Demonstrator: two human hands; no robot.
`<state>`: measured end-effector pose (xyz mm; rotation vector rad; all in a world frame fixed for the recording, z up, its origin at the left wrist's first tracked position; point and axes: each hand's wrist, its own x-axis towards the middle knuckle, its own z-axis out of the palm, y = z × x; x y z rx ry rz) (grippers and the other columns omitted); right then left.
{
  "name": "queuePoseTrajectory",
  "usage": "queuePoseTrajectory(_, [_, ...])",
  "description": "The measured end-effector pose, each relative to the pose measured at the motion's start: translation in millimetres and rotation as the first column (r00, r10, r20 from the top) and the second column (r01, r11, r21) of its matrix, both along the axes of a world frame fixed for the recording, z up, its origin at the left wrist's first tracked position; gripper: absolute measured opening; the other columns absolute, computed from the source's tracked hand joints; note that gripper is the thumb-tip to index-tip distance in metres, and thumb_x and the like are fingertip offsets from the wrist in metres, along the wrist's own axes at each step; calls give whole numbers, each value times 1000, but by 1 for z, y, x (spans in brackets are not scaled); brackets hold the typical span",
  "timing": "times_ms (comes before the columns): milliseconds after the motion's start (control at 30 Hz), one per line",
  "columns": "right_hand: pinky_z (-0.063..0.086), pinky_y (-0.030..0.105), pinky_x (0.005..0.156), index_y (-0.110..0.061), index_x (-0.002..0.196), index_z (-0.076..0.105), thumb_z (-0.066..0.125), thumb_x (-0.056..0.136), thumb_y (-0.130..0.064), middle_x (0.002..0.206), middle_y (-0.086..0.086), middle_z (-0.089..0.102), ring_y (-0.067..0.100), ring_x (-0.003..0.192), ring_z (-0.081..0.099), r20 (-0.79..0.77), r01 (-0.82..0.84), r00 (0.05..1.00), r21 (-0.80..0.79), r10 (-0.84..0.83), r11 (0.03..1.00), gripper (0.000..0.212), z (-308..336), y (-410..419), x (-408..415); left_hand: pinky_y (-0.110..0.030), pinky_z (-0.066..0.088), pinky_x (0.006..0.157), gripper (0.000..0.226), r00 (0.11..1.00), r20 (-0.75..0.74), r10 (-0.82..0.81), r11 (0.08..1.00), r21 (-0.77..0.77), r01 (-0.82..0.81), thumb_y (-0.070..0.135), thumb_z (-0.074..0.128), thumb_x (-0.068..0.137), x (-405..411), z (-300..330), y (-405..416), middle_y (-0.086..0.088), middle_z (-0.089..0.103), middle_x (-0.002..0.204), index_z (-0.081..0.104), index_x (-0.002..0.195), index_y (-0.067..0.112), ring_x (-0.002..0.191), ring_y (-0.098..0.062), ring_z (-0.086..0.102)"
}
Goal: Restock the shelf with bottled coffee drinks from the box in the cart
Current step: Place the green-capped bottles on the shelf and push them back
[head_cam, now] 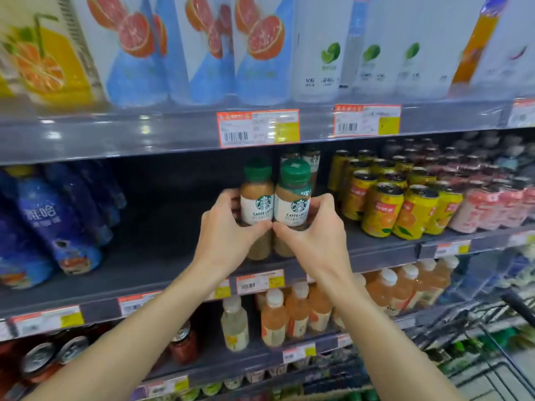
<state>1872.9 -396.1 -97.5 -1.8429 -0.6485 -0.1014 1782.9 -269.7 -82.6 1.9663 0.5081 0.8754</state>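
Two caffe latte bottles with green caps and white labels stand side by side on the middle shelf (162,270). My left hand (228,230) wraps the left bottle (256,198) and my right hand (312,230) wraps the right bottle (292,198). My thumbs meet in front of the two bottles. Behind them, at least two more coffee bottles (311,160) stand deeper on the shelf. The box is out of sight.
Blue bottles (58,221) lie to the left, with a dark gap of shelf between them and the coffee. Yellow cans (382,209) crowd the right side. Juice cartons fill the shelf above, pale drink bottles (275,316) the shelf below. The cart's wire rim (492,328) is at lower right.
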Motion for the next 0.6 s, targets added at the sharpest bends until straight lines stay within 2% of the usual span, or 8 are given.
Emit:
queuePoseTrajectory(67, [54,37,78,-28,95,45,84,68,-36,96,-11,61,8,92,61,-11,1,1000,2,-1,1000,48,-5,7,5,-16,52,74,53,1000,-22,11,1000,-7,-11,19,85,68,6,-4,6,21,64,92,52,107,31,85,8,63])
queuePoseTrajectory(267, [55,39,82,-30,100,48,83,70,-35,100,-11,63,8,97,61,-41,-2,999,26,3,1000,47,-33,23,15,-7,44,70,53,997,-60,42,999,-8,-43,19,83,71,15,-17,13,26,57,89,49,110,30,87,13,56])
queuePoseTrajectory(400, [56,38,80,-29,99,48,82,71,-33,99,-10,63,8,95,61,-69,-8,998,6,8,1000,45,-46,26,20,-11,46,72,57,994,-103,37,999,5,-37,23,84,70,15,-25,16,23,59,92,51,117,24,88,11,58])
queuePoseTrajectory(533, [54,40,84,-32,103,48,81,71,-35,104,-11,62,10,101,60,-56,-6,998,-5,6,1000,46,-53,28,24,-9,47,68,59,992,-124,35,999,10,-34,24,84,71,15,-31,17,22,59,94,51,120,22,88,11,58])
queuePoseTrajectory(600, [54,40,86,-34,106,48,80,72,-36,106,-12,62,11,104,59,-46,-12,999,-2,11,1000,48,-55,29,25,-11,49,71,60,991,-129,29,1000,2,-29,24,83,71,15,-35,18,22,60,95,50,121,23,89,11,58])
